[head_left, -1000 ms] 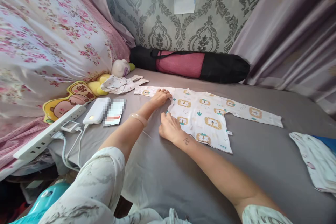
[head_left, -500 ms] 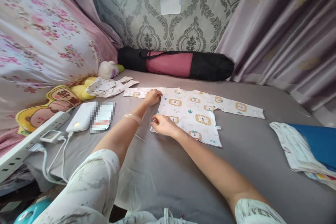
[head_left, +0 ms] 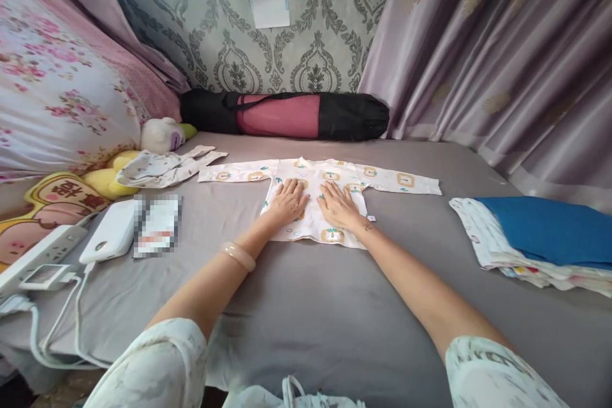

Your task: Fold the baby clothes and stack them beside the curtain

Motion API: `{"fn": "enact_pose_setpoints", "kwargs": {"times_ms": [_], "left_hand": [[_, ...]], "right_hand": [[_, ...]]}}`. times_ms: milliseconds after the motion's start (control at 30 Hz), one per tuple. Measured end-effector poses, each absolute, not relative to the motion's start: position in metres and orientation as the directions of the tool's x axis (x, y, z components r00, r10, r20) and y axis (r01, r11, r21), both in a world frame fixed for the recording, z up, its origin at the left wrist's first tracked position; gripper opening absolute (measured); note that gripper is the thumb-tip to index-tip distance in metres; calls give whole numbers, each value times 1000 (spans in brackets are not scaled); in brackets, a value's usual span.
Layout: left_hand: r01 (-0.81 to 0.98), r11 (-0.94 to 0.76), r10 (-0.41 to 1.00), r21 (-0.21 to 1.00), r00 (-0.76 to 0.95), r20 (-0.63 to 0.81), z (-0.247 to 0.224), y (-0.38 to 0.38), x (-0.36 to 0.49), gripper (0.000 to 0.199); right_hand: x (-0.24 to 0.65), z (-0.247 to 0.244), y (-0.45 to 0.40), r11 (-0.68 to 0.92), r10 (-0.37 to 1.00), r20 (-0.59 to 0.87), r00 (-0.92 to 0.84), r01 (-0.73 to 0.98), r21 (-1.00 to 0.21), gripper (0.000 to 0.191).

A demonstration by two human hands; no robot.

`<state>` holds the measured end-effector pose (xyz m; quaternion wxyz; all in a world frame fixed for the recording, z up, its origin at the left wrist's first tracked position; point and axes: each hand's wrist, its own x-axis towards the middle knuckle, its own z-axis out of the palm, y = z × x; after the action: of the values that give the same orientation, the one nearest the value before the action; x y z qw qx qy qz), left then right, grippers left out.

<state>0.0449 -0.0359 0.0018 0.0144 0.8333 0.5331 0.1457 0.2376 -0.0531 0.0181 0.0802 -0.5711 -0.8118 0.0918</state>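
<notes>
A small white long-sleeved shirt (head_left: 313,173) with a tan lion print lies spread on the grey bed sheet (head_left: 306,306), both sleeves stretched out sideways. On the left part of its body rests my left hand (head_left: 288,202), palm down with the fingers extended. My right hand (head_left: 338,206) presses flat on the right part, its fingers spread a little. A gap of printed fabric shows between the two hands. Some of the print and the lower side edges are covered by my hands and wrists.
Folded clothes (head_left: 540,229), blue on top, are stacked at the right. Left lie a crumpled white garment (head_left: 165,169), plush toys (head_left: 162,134), a power bank (head_left: 111,229), a blurred flat item (head_left: 157,226) and a power strip (head_left: 45,255) with cables. A black-and-pink rolled bag (head_left: 282,116) lies along the wall.
My hands have left the shirt's left side and hem and now lie flat on its front. The left sleeve and side look straighter. The view has turned a little right.
</notes>
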Motion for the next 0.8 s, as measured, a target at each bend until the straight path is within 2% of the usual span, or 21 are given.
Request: {"fn": "enact_pose_setpoints", "kwargs": {"times_ms": [233, 400, 500, 667, 800], "left_hand": [[823, -544, 838, 160, 525, 149, 9, -41, 19, 51], [766, -610, 781, 204, 624, -7, 20, -69, 18, 75], [738, -633, 752, 233, 658, -43, 26, -85, 13, 80], [740, -609, 758, 285, 649, -68, 32, -99, -14, 77], [808, -489, 855, 329, 518, -2, 31, -111, -35, 69]], "right_hand": [[267, 19, -60, 328, 944, 31, -329, 924, -194, 57], [277, 24, -86, 519, 847, 6, -532, 823, -231, 59], [283, 29, -105, 611, 775, -4, -632, 750, -253, 58], [305, 36, -134, 681, 704, 8, -711, 671, -292, 48], [326, 37, -155, 648, 729, 35, -684, 673, -357, 43]]}}
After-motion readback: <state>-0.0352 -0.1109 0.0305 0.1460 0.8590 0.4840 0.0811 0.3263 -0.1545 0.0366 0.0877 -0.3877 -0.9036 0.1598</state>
